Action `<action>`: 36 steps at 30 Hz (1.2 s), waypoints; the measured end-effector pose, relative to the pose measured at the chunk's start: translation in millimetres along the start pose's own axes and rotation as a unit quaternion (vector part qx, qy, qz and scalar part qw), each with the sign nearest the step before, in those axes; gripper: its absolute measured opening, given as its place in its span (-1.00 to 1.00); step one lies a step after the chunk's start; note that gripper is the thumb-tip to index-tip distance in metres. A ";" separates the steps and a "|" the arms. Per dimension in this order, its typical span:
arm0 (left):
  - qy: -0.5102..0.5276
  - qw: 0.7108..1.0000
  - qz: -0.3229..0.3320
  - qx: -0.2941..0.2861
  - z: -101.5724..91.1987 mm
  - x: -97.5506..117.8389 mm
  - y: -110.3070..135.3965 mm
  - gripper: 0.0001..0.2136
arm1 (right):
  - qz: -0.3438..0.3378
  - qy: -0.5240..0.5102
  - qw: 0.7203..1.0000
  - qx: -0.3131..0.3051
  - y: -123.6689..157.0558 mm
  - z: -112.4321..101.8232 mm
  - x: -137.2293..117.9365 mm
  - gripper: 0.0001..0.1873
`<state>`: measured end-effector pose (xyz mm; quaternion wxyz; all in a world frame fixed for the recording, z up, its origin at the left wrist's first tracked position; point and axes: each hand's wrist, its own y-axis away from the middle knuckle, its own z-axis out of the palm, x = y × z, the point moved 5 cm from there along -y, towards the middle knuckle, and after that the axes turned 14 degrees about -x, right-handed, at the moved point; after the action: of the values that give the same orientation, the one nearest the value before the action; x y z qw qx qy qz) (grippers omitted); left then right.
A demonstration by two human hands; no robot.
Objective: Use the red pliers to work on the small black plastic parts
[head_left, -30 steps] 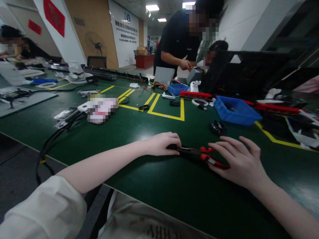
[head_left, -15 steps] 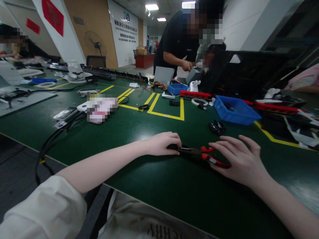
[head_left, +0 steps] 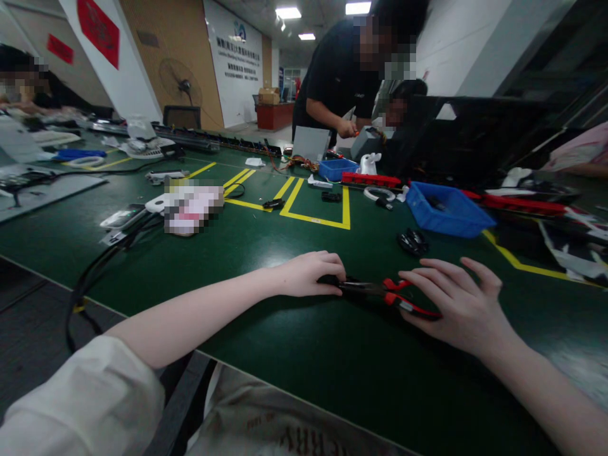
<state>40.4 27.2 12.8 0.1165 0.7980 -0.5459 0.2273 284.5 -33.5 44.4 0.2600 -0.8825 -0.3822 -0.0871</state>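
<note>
Long-nose pliers (head_left: 390, 293) with red and black handles are in my right hand (head_left: 463, 304). Its thumb and index finger bear on the spread handles, while the other fingers stick up. The pliers' jaws point left, toward my left hand (head_left: 317, 273), which is closed around a small black part (head_left: 329, 279). The jaw tips meet this part or lie right beside it; I cannot tell which. Most of the part is hidden by my fingers, so its kind does not show. Beyond my right hand lies a bunch of small black parts (head_left: 412, 242) on the green table (head_left: 294, 335).
A blue bin (head_left: 449, 215) stands at the right, with a smaller blue tray (head_left: 338, 168) farther back. Yellow tape (head_left: 316, 220) marks the table. Phones (head_left: 126, 216) and black cables (head_left: 95, 266) are at the left. Across the table a person (head_left: 332, 82) handles a grey box (head_left: 365, 144).
The raised fingers of my right hand have shifted slightly outward, to the right. My left hand has stayed put. The person opposite has moved their hands at the grey box.
</note>
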 end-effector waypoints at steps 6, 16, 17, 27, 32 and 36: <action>0.006 1.000 0.006 -0.002 -0.4 0.4 0.3 -0.88 | 0.010 0.019 1.000 0.005 -0.8 -1.6 -4.8 -0.53; -0.003 1.000 0.005 -0.012 -3.7 5.1 4.2 -0.78 | -0.042 0.003 0.999 -0.004 -1.3 1.1 1.8 -0.58; -0.006 1.000 0.004 -0.016 -4.6 5.3 5.1 -0.77 | -0.038 0.000 0.999 -0.007 -0.6 1.5 2.3 -0.55; -0.090 0.995 0.044 -0.021 -8.8 8.9 9.8 -0.74 | -0.032 0.030 0.999 -0.014 0.6 0.7 4.1 -0.54; -0.110 0.993 0.042 -0.013 -6.7 11.7 9.5 -0.76 | -0.022 0.015 0.999 -0.019 1.4 4.0 5.7 -0.47; -0.115 0.993 -0.009 0.025 -7.8 10.0 8.8 -0.67 | -0.028 0.008 0.999 -0.021 1.1 6.4 3.5 -0.47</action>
<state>33.4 19.0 24.0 0.0352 0.8265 -0.5425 0.1463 287.4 -28.5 39.8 0.2423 -0.8761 -0.4022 -0.1096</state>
